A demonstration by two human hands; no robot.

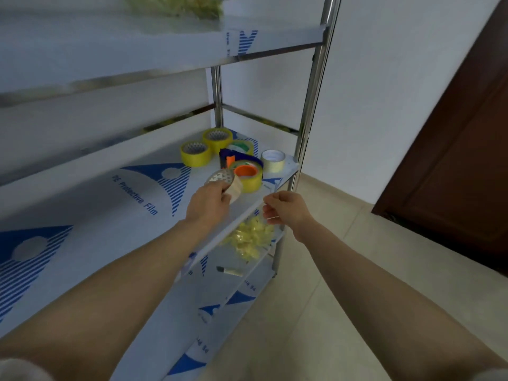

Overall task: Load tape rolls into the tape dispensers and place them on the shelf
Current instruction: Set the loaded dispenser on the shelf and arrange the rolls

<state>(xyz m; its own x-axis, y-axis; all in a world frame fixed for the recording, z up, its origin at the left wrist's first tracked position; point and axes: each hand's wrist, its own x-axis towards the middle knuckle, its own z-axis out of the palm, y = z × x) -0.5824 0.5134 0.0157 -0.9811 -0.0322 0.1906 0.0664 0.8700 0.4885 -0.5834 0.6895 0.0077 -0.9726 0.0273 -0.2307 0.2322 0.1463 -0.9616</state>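
My left hand (209,200) grips a pale, translucent roll of packing tape (231,188) by its rim. The roll is tilted over the front edge of the middle steel shelf (110,215), which is wrapped in blue-and-white protective film. My right hand (286,209) hovers near it, just off the shelf's corner, fingers curled and thumb against forefinger (whether a clear tape end sits between them I cannot tell). Just behind the held roll stands a blue plastic tape dispenser (224,155), its orange hub carrying a yellow loaded roll (253,182). A greenish-cored roll (242,147) is partly hidden behind that. Two loose yellow tape rolls (195,155) lie flat side by side at the back, and a cream tape roll (272,160) sits near the right post. On the shelf below lie a crumpled wad of yellowish tape (251,237) and a small white pen-like tool with a dark tip (230,270).
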